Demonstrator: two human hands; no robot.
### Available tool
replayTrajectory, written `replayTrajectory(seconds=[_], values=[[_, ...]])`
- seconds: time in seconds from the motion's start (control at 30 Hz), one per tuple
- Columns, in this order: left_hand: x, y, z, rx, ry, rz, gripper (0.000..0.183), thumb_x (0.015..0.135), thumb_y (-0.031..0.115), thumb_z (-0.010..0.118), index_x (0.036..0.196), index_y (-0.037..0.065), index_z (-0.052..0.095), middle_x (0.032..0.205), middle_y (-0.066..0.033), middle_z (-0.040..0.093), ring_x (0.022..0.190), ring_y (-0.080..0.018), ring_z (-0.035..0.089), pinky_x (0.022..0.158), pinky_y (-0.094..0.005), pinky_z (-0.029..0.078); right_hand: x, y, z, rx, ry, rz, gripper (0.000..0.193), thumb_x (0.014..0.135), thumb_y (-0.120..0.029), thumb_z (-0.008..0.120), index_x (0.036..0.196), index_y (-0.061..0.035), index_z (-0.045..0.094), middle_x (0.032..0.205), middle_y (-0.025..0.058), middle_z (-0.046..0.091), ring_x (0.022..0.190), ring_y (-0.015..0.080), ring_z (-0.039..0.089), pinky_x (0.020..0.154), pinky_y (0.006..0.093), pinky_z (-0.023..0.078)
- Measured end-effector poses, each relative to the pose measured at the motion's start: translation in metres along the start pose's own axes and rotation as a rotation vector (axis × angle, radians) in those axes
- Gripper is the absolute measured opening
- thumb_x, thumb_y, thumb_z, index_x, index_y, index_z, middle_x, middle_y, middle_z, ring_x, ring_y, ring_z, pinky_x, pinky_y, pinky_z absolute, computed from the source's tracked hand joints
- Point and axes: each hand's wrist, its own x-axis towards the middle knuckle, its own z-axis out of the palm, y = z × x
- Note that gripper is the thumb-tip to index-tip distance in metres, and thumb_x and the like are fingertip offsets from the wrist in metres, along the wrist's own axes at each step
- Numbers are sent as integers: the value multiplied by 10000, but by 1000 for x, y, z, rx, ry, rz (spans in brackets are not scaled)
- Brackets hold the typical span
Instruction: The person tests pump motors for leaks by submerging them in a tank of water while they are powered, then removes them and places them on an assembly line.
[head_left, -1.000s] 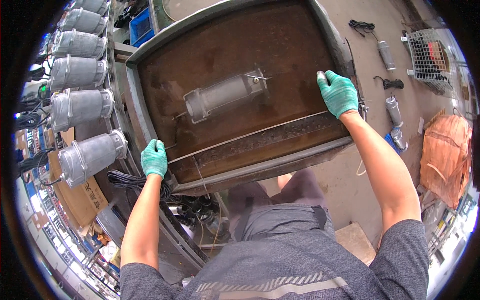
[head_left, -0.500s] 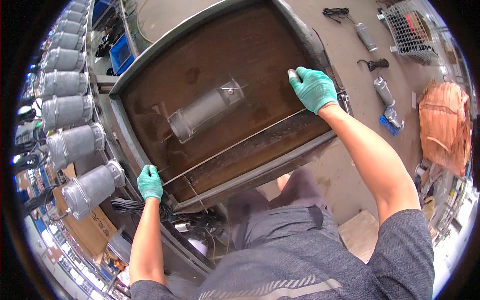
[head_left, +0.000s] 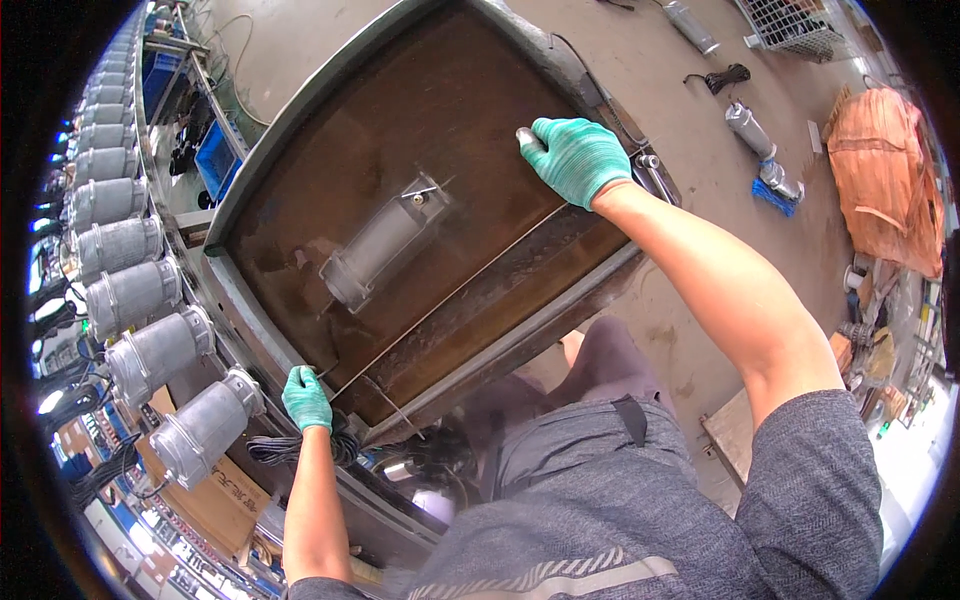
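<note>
A row of grey cylindrical housings (head_left: 150, 350) lines the far left. The left hand (head_left: 306, 397), fingers curled over the near-left corner of the water tank (head_left: 300, 190), has stayed put. A grey cylinder (head_left: 380, 245) lies submerged mid-tank. The right hand (head_left: 577, 157) has shifted inward along the right rim, fingers closed on it, suggesting the tank is being repositioned.

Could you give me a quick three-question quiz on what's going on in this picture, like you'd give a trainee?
1. True or false: both hands wear green gloves.
2. What lies inside the brown tank? A) a grey cylinder B) a wire basket C) an orange sack
3. Which hand grips the tank's near corner?

Key: 1. True: left hand, right hand. 2. A, the grey cylinder. 3. The left hand.
</note>
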Motion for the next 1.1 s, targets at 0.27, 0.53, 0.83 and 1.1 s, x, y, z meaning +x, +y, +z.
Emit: replayTrajectory(seconds=[0.27,0.53,0.83,1.1], values=[[1,-5,2,19,-6,10,291,1037,260,560,938,23,698,838,-225,700,718,-367,661,709,-460,505,-1,-7,-13,-17,-126,37,464,1077,-438,440,982,-88,731,941,192,749,881,397,725,817,515,575],[5,1,2,2,-27,-24,294,1039,246,553,935,10,695,840,-206,713,728,-351,659,729,-454,508,-3,-3,-15,4,-131,40,471,1080,-438,437,979,-86,733,930,195,749,872,394,728,814,512,578],[6,-26,10,-96,-7,9,254,1034,180,559,894,-15,642,755,-133,657,676,-192,540,684,-402,482,-3,1,-10,65,-76,-28,437,1071,-402,484,926,-75,735,865,171,745,814,365,732,764,491,586],[0,-11,6,-270,-38,-121,233,1061,164,556,916,22,670,702,33,513,629,-83,431,573,-295,370,-4,7,1,140,99,-90,372,1032,-384,563,795,-117,666,712,103,690,626,334,688,558,461,545]])
